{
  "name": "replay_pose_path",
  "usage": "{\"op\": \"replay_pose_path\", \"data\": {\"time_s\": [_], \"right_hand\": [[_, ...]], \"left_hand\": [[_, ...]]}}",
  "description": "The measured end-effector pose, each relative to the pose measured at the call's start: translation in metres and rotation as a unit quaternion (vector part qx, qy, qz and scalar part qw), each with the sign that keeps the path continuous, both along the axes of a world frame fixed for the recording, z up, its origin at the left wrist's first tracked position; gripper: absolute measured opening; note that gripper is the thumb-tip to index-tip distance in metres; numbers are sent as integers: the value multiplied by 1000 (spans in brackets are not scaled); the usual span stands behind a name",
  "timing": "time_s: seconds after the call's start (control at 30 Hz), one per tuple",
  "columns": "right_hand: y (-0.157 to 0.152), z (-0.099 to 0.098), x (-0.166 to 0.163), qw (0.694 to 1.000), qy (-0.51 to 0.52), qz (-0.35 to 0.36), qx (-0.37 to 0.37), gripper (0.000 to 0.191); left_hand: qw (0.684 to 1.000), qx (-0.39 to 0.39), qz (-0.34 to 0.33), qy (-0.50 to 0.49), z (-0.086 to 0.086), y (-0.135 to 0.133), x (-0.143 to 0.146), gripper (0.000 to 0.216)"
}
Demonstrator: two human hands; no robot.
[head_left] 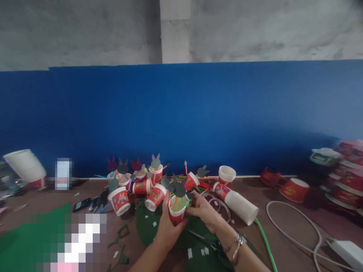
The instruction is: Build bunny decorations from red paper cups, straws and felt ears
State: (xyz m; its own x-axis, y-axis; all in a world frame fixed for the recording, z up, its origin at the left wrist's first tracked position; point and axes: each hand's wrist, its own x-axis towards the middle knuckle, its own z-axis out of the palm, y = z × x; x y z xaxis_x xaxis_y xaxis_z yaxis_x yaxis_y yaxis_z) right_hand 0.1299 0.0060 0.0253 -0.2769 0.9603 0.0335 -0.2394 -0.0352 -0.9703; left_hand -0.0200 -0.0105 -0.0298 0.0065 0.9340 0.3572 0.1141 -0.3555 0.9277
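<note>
Blue wall backs the desk. Near its front edge the left hand wraps one red cup from below; the right hand pinches its rim.

A makeshift craft workshop: bare grey concrete wall above a blue partition, and a brown bench strewn with decorated paper cups, green felt scraps, scissors and cables.

You have red cups piled by the blue wall, a toppled stack of white cups, a white cable and a green sheet.
</note>
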Motion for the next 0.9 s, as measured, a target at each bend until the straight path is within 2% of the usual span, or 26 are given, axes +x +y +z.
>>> {"op": "replay_pose_path", "data": {"time_s": [0.23, 0.37, 0.5, 0.7, 0.8, 0.9], "right_hand": [[-4, 2, -1, 999, 33, 18, 4, 36], [-5, 3, -3, 999, 38, 25, 4, 34], [-1, -2, -4, 999, 24, 21, 4, 38], [4, -5, 4, 996, -67, 23, -59, 35], [2, -1, 8, 989, -132, 53, -46, 35], [-1, 5, 9, 985, -144, 87, -39, 37]], "left_hand": [[999, 27, 4, 19, -9, 0, -1, 91], [1000, 20, -3, 19, -8, 0, -1, 88], [999, 23, 30, 8, -4, 0, 0, 83], [995, 20, 88, -44, 6, -2, 4, 81], [996, 5, 70, -62, 7, -2, 3, 84], [997, -2, 40, -67, 6, -3, 2, 87]]}}
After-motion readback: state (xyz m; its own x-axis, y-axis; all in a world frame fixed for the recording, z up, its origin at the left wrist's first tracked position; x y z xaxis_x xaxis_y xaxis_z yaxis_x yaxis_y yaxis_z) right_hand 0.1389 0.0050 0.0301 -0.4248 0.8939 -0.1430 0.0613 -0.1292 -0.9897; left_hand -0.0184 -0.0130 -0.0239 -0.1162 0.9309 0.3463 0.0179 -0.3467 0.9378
